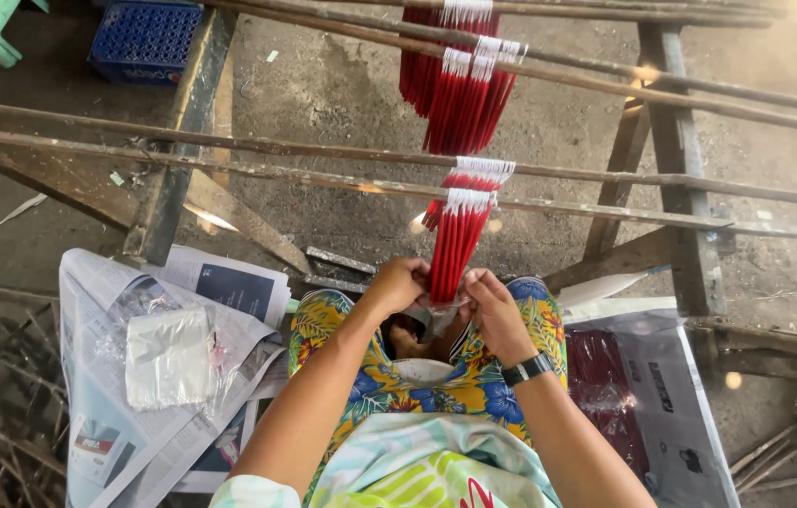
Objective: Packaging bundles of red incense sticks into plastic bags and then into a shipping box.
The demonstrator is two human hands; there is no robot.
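Both hands, the left hand (397, 285) and right hand (491, 310), pinch a clear plastic bag (436, 317) around the lower ends of a hanging bundle of red sticks (455, 246), just above the lap. Wooden rails (229, 160) cross a rough concrete floor (342, 94) (more red bundles hang behind); newspaper (97, 376) lies at the left.

Concrete floor (342, 89) carries a wooden rack (671, 188) of thin rails; red stick bundles (460, 240) hang from the rails; newspaper sheets (102, 376) on floor at left with clear plastic bags (168, 357); newspaper (676, 395) at right bears bagged red sticks (605, 386); blue crate (144, 38) far left.
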